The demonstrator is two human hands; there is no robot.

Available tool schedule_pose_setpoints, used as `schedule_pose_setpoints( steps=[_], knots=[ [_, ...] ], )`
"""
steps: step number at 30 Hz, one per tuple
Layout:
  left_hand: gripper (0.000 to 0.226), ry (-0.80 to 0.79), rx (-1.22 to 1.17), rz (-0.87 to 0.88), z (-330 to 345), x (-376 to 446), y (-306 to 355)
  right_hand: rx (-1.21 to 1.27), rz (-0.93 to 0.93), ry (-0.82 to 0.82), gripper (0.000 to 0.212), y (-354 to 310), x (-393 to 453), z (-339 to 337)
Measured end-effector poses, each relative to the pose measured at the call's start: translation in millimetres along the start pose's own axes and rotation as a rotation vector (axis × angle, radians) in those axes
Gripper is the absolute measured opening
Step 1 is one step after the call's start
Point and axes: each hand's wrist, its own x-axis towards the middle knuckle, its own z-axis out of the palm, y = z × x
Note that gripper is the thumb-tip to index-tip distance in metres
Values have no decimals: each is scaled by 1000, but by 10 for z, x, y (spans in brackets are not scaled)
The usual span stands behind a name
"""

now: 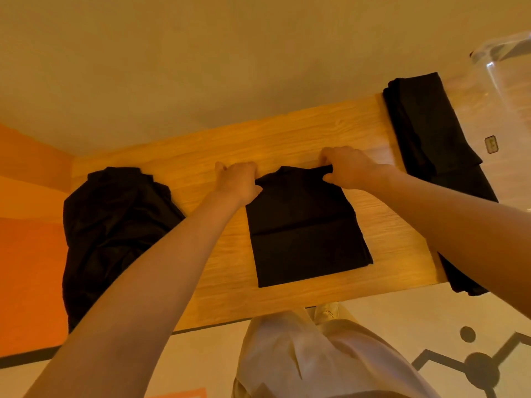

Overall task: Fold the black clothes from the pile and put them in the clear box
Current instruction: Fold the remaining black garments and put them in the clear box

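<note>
Since it's all thin black fabric, expect it to be light, floppy and a bit slidey on the wood, so nothing keeps its shape unless you hold it by corners or a folded edge.

Going left to right: the pile (115,237) sits at about 9 o'clock on the table (287,133), crumpled and drooping over the near edge. Next, the left hand (238,182) has its fingers curled, pinching the far-left corner of the shirt (304,225). The shirt lies flat in the middle, already folded into a neat rectangle with a crease across it. The right hand (347,168) does the same at the far-right corner, fingers curled under, thumb on top, lifting that edge slightly. I'd say those two far corners are the right grab for folding it toward you.

At 3 o'clock there's a folded stack (431,156) hanging off the near edge, and the clear box (505,67) at roughly 2 o'clock.
</note>
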Motion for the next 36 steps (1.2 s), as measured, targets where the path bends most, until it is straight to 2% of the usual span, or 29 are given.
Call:
schedule_pose_setpoints(
  steps=[3,5,7,10,13,16,19,24,29,32,36],
  knots=[
    [15,-108,-50,-48,-57,39,-1,-43,20,-71,27,2,69,-56],
    [15,-86,-85,-44,-63,20,-24,-40,22,-60,24,17,72,-73],
    [13,-9,-156,-12,-59,-39,-71,23,9,-30,21,67,51,-80],
    [13,121,-307,45,-49,-231,-137,262,-31,-5,16,139,-89,-113],
    [17,250,-446,115,-7,-531,-173,450,-60,76,20,186,-351,-115],
    [22,359,-479,222,131,-890,-202,518,-140,143,28,211,-717,-71],
    [28,447,-389,317,350,-1232,-168,492,-178,84,35,236,-1063,62],
    [26,482,-189,421,797,-1568,-69,334,-218,94,23,297,-1393,410],
    [20,510,-90,414,1145,-1765,-14,178,-249,158,21,336,-1624,675],
    [8,519,-54,403,1270,-1844,-39,68,-258,164,23,394,-1733,801],
    [25,597,-85,357,1271,-1922,-31,44,-323,229,36,446,-1840,885]
  ],
)
